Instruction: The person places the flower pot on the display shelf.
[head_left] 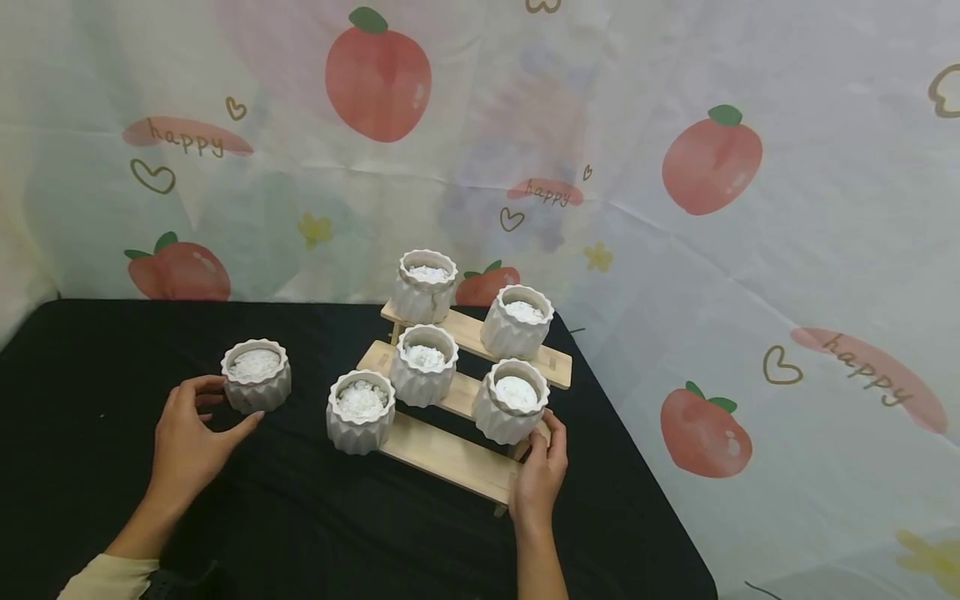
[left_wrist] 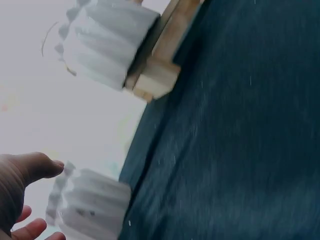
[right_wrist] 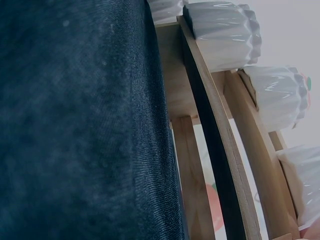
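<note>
A white fluted pot (head_left: pixel 258 392) with white filling stands apart on the black cloth at the left. My left hand (head_left: pixel 187 433) is beside it, fingers spread at its left side and thumb stretched across the front. In the left wrist view the thumb (left_wrist: pixel 42 166) is close to the scalloped rim of that pot (left_wrist: pixel 95 205). My right hand (head_left: pixel 540 471) has its fingers curled against the lower right side of another white pot (head_left: pixel 506 417) on the rack's middle tier. Part of its grip is hidden behind that pot.
A three-tier wooden rack (head_left: pixel 450 457) stands slantwise on the black cloth (head_left: pixel 315 525). One more pot (head_left: pixel 360 429) sits at the lowest tier's left end, one (head_left: pixel 423 379) on the middle tier, two on top. A printed fabric backdrop (head_left: pixel 450 167) hangs behind.
</note>
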